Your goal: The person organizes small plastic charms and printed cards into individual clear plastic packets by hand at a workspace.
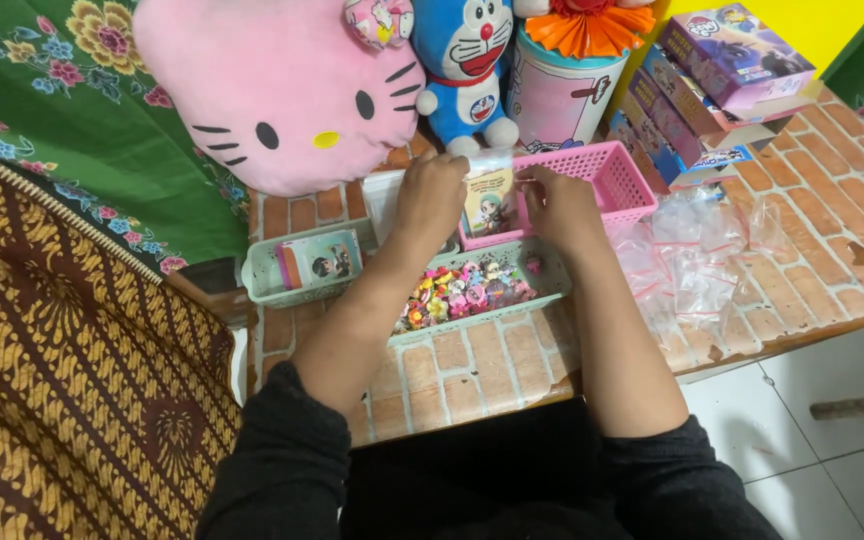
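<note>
My left hand [430,197] and my right hand [558,203] together hold a small clear plastic bag [490,195] with a picture card inside, one hand on each side of it. The bag hovers over the near edge of a pink basket [624,180]. Just below my hands a pale green basket [542,300] holds several small colourful trinkets [467,290]. My forearms reach over it from the near side.
A second green basket [262,280] with picture cards sits at left. Loose clear bags [702,270] lie on the brick-patterned table at right. A pink cat cushion [272,90], a blue cat plush [467,60], a pink tin [557,95] and stacked toy boxes [712,70] line the back.
</note>
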